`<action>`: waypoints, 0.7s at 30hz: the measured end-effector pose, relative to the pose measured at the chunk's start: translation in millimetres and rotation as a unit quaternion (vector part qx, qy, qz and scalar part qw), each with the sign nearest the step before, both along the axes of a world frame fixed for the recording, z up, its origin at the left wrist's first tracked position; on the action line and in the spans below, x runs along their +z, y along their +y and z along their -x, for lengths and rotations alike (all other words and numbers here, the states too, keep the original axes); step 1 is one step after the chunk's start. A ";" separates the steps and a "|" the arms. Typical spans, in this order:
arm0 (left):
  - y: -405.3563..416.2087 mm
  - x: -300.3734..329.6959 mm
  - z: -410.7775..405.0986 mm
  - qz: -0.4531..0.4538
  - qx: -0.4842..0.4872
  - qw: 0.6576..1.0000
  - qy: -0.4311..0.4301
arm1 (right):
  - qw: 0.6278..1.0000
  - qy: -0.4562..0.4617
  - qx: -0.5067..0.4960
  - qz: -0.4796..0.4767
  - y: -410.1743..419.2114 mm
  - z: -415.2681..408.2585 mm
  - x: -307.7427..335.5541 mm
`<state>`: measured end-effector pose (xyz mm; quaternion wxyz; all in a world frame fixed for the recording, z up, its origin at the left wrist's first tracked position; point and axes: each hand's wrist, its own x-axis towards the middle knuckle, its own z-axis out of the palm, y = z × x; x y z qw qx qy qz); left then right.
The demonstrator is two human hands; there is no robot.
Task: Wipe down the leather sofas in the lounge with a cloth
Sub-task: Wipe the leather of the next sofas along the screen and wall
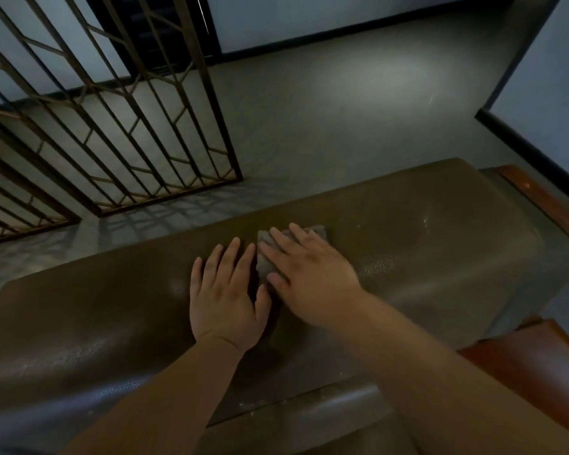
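Grey speckled flooring [309, 103] stretches behind the long dark brown leather sofa back [391, 224], whose rounded top runs across the view from lower left to upper right. On that top, about midway along, lies a small folded grey cloth [266, 257]. The right hand [312, 277] lies flat over the cloth, fingers straight and spread, pressing it onto the leather so that only its far edge and left side show. The left hand [225, 297] rests palm down on the bare leather just beside the cloth on its left, fingers straight and close together, its thumb nearly meeting the right thumb. Scuffed pale patches mark the leather to the right of the cloth. Beyond the sofa back's left part stands a brown metal grille with slanted geometric bars [119, 110], casting barred shadows on the floor. At the sofa's right end shows a reddish-brown polished wooden armrest [546, 198], and black skirting [536, 149] lines the pale walls behind.
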<state>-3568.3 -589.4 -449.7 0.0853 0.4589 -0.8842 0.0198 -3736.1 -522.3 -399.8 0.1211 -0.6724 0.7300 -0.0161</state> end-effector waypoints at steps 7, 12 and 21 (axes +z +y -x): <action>-0.3 -2.5 2.0 0.012 0.014 1.000 -0.006 | 0.955 0.063 -0.289 -0.016 26.4 144.1 2.1; 1.1 -2.9 1.8 0.015 0.011 1.000 -0.008 | 0.995 0.045 -0.084 0.008 31.0 16.9 -6.9; 1.0 -8.4 0.8 0.028 0.014 1.000 0.001 | 0.949 0.068 -0.305 0.031 79.0 132.8 -6.3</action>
